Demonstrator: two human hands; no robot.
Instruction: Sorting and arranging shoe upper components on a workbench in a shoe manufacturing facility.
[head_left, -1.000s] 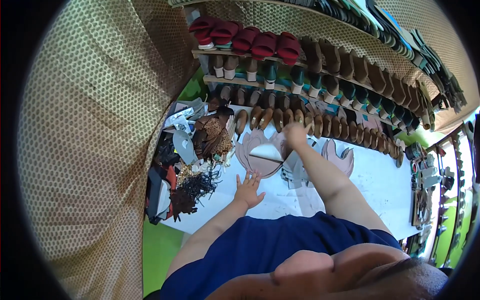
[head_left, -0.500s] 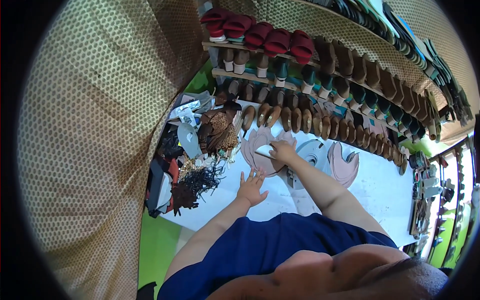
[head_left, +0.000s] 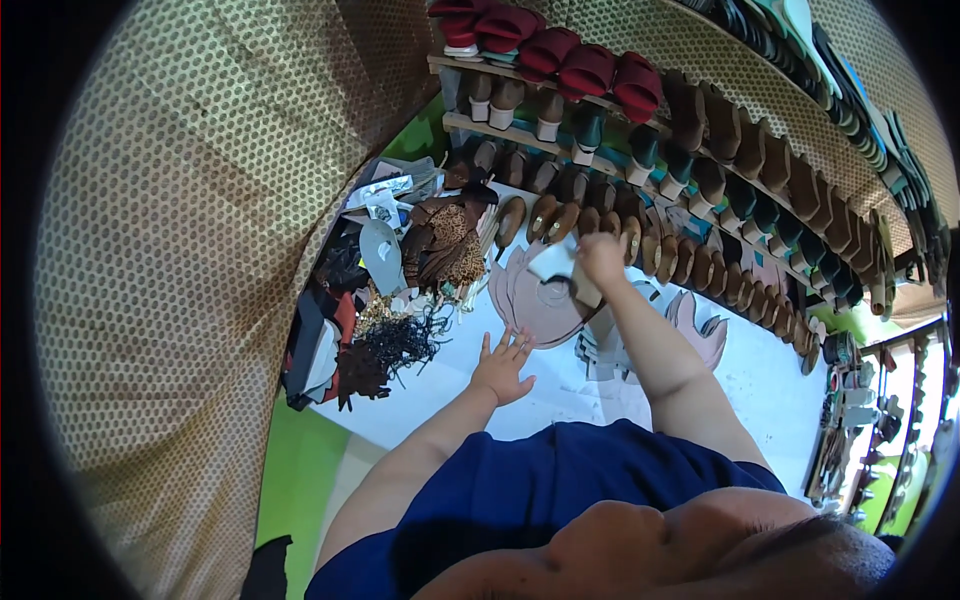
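My left hand [head_left: 501,370] lies with fingers spread on the white table [head_left: 450,400], its fingertips at the near edge of some pale pink, leaf-shaped cut pieces [head_left: 535,310]. Above those pieces my right hand [head_left: 602,262] is closed on a flat piece with a white face and tan part [head_left: 553,262]; its exact kind is unclear. A round mark shows on the pink piece below it. To the right of these, partly behind my right forearm, lie grey-white pieces [head_left: 600,352], and beyond the forearm is another pink stack [head_left: 697,330].
Scraps, leopard-print material [head_left: 455,240] and tangled black strips [head_left: 405,338] heap up at the table's left. Brown shoe forms [head_left: 670,260] line the back edge. Shelves above carry red slippers [head_left: 588,70] and heeled shoes. A patterned curtain [head_left: 200,250] hangs at left.
My right hand has lifted away from the pink pieces, up and to the right, with the white-and-tan piece tilted in it. My left hand stays nearly in place. The view has shifted slightly.
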